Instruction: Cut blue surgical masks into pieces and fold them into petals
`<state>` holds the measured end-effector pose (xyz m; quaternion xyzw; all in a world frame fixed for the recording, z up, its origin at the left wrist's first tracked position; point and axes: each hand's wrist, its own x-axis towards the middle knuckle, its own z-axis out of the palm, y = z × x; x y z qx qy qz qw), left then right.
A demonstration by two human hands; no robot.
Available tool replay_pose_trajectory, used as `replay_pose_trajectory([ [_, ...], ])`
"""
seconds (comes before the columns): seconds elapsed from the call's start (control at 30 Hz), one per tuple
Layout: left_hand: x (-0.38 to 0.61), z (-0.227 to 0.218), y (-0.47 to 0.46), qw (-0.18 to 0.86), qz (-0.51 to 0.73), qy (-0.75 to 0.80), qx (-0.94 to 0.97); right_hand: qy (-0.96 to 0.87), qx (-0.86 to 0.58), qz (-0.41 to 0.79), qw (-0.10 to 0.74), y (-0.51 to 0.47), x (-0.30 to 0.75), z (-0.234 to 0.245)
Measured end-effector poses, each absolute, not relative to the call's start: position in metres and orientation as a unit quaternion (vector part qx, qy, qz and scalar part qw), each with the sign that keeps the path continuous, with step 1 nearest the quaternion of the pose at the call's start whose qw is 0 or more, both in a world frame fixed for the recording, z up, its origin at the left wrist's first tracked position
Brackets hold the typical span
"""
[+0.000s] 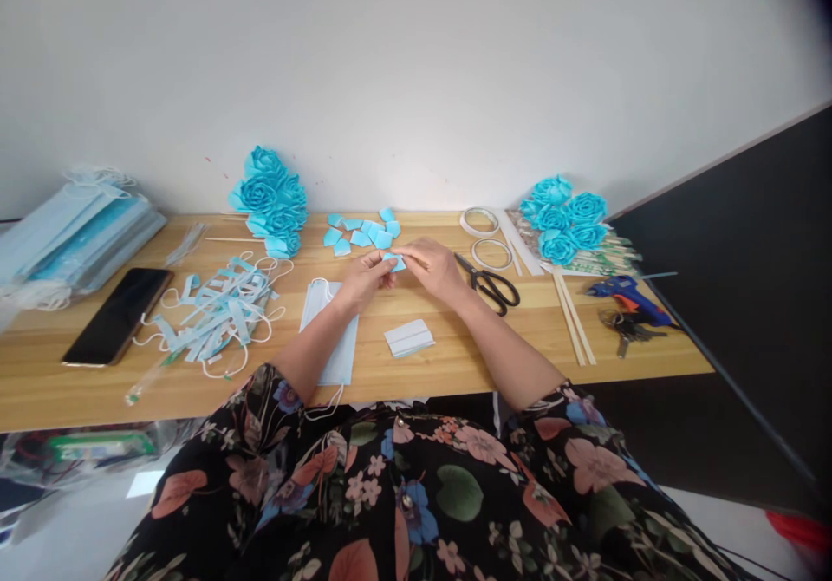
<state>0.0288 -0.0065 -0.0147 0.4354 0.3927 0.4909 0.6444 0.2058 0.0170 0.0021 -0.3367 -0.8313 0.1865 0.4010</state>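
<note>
Between both hands is a small blue mask-fabric piece [393,261], pinched by the fingers above the middle of the table. My left hand [367,281] is closed on its left side. My right hand [432,267] grips it from the right with bent fingers. Just behind the hands lie several cut blue pieces [372,232] like petals. Below them rests a folded pale piece [409,338] of mask material. A whole face mask [338,329] lies flat under my left forearm, partly covered. Black-handled scissors [492,289] lie close to my right wrist.
Left are stacked masks [84,234], a phone [118,316], mask scraps [224,312] and blue fabric roses [271,199]. Right are tape rolls [492,254], more roses [562,217], wooden sticks [573,319], a glue gun [629,297] and keys [627,329]. A wall stands behind.
</note>
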Motion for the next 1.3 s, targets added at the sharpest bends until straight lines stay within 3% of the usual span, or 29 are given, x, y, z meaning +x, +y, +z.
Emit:
replay_pose_trajectory([
  [0.17,0.0280,-0.0163,-0.0062,0.622,0.487,0.397,0.468,-0.732,-0.379,0.381,0.420,0.0133,0.2061,0.0091],
  [0.3,0.0276,-0.0169,-0.0060,0.599,0.485,0.398,0.497,-0.697,-0.379,0.452,0.407,0.0147,0.2065,0.0115],
  [0.77,0.0276,-0.0175,-0.0053,0.581,0.466,0.414,0.524,-0.689,-0.398,0.427,0.430,0.0181,0.2047,0.0035],
  [1.13,0.0263,-0.0170,-0.0043,0.545,0.508,0.432,0.508,-0.661,-0.372,0.489,0.430,0.0181,0.2040,0.0061],
  [1.3,0.0272,-0.0130,-0.0048,0.538,0.526,0.437,0.494,-0.695,-0.383,0.454,0.406,0.0179,0.2034,0.0037],
])
